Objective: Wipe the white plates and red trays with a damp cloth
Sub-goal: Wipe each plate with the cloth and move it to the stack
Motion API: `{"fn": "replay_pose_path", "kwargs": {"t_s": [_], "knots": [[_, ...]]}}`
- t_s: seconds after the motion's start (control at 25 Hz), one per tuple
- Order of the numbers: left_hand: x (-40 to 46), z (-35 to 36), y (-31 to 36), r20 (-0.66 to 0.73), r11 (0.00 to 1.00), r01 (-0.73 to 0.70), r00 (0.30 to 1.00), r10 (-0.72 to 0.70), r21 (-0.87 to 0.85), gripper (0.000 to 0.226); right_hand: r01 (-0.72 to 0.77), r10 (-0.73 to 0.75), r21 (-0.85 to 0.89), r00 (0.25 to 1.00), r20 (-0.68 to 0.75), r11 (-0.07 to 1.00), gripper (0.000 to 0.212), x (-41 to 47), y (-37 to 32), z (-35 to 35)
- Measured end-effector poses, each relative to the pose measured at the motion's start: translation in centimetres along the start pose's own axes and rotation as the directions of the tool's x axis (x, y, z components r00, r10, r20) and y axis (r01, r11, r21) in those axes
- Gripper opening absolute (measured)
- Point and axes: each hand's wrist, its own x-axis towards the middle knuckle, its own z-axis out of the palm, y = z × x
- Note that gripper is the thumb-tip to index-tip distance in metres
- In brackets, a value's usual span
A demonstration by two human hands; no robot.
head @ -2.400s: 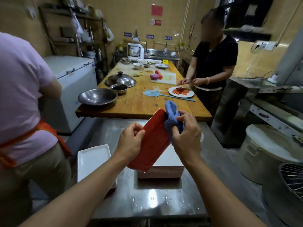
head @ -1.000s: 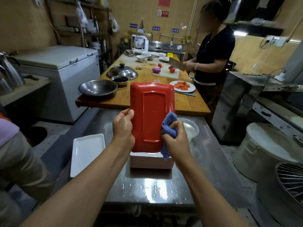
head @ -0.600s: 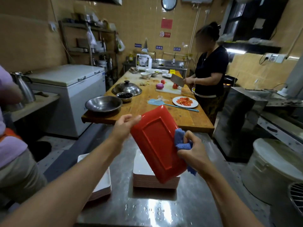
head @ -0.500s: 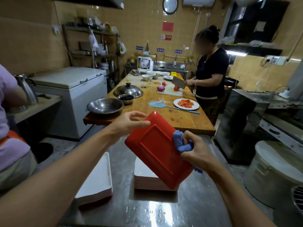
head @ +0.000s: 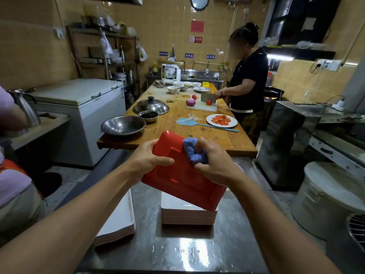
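Two plate stacks (head: 187, 213) are set on the wet steel table (head: 177, 252). Above them a tilted red tray (head: 177, 178) is gripped by the left hand (head: 147, 161); a blue cloth (head: 192, 152) is pressed against it, bunched in the right hand (head: 214, 162). Beyond, tomatoes are being cut by a person (head: 246, 80).

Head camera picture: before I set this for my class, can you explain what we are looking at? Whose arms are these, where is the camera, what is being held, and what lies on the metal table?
No machine here: the camera sits on a person's head, looking forward and down, so the two arms are the wearer's own. The left hand grips a red tray, tilted, underside up. The right hand presses a bunched blue cloth against it, wiping. Below, on the steel table, stand two stacks of white plates: one under the tray, one further left. Beyond, another person cuts food at a wooden table.
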Motion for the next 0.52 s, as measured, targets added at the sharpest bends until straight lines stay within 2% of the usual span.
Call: {"fn": "replay_pose_path", "kwargs": {"t_s": [0.08,0.2,0.28,0.4,0.52], "knots": [[-0.2,0.9,-0.2,-0.044,0.999,-0.006,0.999,0.005,-0.041,0.041,0.047,-0.048,-0.060,0.999,-0.014,0.997,0.026,0.9,-1.0,0.5],[-0.6,0.3,-0.3,-0.082,0.992,0.033,0.996,-0.043,-0.121,0.041,0.057,-0.057,-0.050,0.998,0.002,0.997,0.026,0.7,0.0,0.4],[-0.7,-0.5,-0.4,-0.102,0.984,0.081,0.990,-0.098,-0.158,0.043,-0.016,0.016,-0.019,1.000,-0.010,1.000,0.026,-0.4,1.8,0.1],[-0.8,-0.5,-1.1,-0.129,0.968,0.140,0.977,-0.169,-0.208,0.040,-0.134,0.141,0.155,0.989,-0.034,0.979,0.021,-1.1,3.6,0.1],[-0.3,0.3,-1.7,-0.160,0.925,0.193,0.953,-0.256,-0.327,0.033,-0.152,0.173,0.185,0.980,-0.100,0.971,0.024,-0.7,3.8,0.4]]}}
